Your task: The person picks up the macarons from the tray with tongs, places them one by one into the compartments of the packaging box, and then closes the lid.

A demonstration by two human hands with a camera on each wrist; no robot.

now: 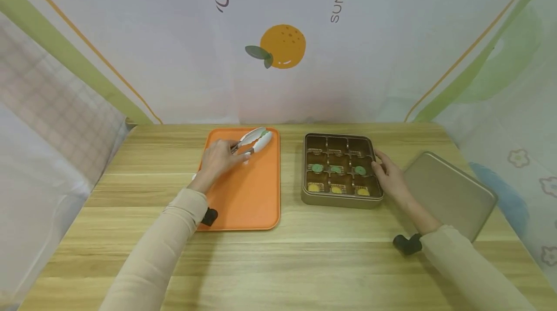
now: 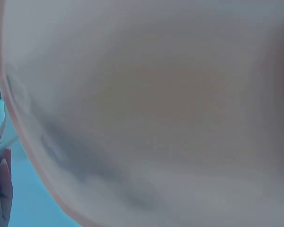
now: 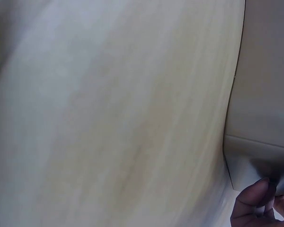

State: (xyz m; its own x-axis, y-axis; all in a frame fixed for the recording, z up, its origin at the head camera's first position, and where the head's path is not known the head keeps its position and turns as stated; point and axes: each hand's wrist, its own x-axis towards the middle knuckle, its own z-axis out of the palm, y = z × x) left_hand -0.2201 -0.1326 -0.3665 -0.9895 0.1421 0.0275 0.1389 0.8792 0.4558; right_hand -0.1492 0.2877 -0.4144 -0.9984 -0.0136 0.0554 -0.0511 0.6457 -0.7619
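Fingers (image 1: 238, 157) of the left hand (image 1: 217, 160) are curled around a pair of slim metal tongs with broad white tips (image 1: 262, 143), and the tips sit either side of a small green piece (image 1: 264, 133). So the tongs are over the far right part of a flat orange rectangular tray with rounded corners (image 1: 252, 195); can't tell if they're actually touching it. The left wrist view is mostly a pale blur, with just a bit of the fingers at its edge.

Right hand (image 1: 393, 180) has hold of the right side of a squarish bronze-coloured metal box (image 1: 341, 202), thumb at the rim. That's just right of the tray, with a gap of table between them. Inside is a dark brown divider, three rows of three: round green pieces (image 1: 317, 169) in the middle row, yellow pieces (image 1: 314, 188) in the row nearest the person.

Further right there's a flat dull-gold metal lid (image 1: 452, 190) lying at an angle, partly behind the right forearm. Everything's on a light wood-grain table (image 1: 304, 272), and behind it hangs a white curtain printed with oranges (image 1: 196, 59). Both arms are in cream long sleeves (image 1: 152, 248).
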